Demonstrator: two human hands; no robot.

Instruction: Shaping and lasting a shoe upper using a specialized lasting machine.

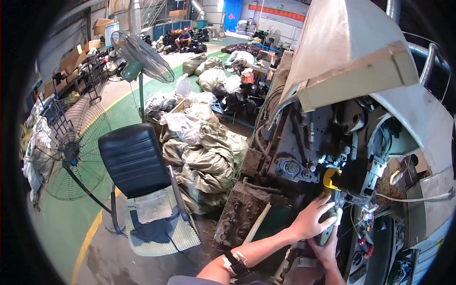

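At the lower right of the frame, the left hand (309,220) and the right hand (325,250) are grasping a dark green piece (326,232) between them, just below the machine's (293,167) yellow part (328,179). A chair (133,159) is standing lower left, beside sacks (206,164).

This is a factory workshop, a big hall with a heavy, grimy machine (297,147) by the right edge of the floor (61,232), its exposed metalwork caked with dirt. A yellow marking line (89,237) crosses the green paint underfoot; bulging sacks (209,156) lie heaped mid-floor, and tall pedestal fans (132,70) stand toward the left edge. Cartons (73,59) pile up near the far left corner, and a red banner (278,13) hangs beyond the far edge
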